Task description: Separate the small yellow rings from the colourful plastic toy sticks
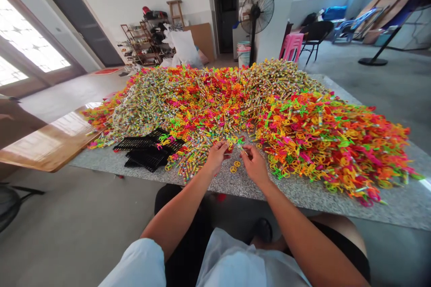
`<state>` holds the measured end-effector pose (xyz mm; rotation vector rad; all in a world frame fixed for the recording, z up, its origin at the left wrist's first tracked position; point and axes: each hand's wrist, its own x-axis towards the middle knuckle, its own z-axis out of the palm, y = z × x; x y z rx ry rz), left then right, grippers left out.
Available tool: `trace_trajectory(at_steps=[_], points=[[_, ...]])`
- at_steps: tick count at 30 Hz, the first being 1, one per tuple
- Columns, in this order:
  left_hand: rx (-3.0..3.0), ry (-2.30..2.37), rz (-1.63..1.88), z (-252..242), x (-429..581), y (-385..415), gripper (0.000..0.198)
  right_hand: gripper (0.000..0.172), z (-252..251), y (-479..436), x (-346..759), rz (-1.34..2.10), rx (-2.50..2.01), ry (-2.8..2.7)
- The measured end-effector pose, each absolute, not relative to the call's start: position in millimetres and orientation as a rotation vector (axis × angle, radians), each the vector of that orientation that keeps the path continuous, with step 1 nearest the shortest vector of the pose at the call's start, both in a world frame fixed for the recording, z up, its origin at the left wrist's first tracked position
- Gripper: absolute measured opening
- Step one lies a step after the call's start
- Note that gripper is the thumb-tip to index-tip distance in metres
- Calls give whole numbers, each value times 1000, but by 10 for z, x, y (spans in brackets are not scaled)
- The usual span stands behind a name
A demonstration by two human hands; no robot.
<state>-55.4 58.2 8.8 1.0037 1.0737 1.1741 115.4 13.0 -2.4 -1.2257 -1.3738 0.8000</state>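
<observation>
My left hand [218, 157] is closed in a pinch over the near edge of the table, with a yellow plastic piece [230, 143] at its fingertips. Close to it, my right hand [255, 163] pinches a small, thin tube [241, 147] with a pale end. A gap separates the two hands. Between and below them, a few yellow plastic rings [235, 168] with inner spokes lie on the stone tabletop [232, 184]. Left of my left hand is a heap of small patterned tubes [193, 154]. Bright ring-shaped plastic pieces [310, 139] form a big pile to the right.
Black slotted trays [144, 150] are stacked at the table's left front. Mixed tubes and plastic pieces [215, 87] bank up across the back. A wooden board [50, 143] adjoins the left side. Beyond stand a fan [256, 11], pink stools [292, 45] and a shelf rack [141, 42].
</observation>
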Motion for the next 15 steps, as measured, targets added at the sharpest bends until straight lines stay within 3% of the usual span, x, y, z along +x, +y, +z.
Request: trace_trajectory(at_steps=[7, 15], points=[[932, 1028, 1188, 200, -398, 462, 42, 37, 0, 111, 1126, 757, -1210, -1354], [1095, 1065, 1233, 199, -312, 403, 38, 42, -36, 95, 1173, 1190, -966, -1052]])
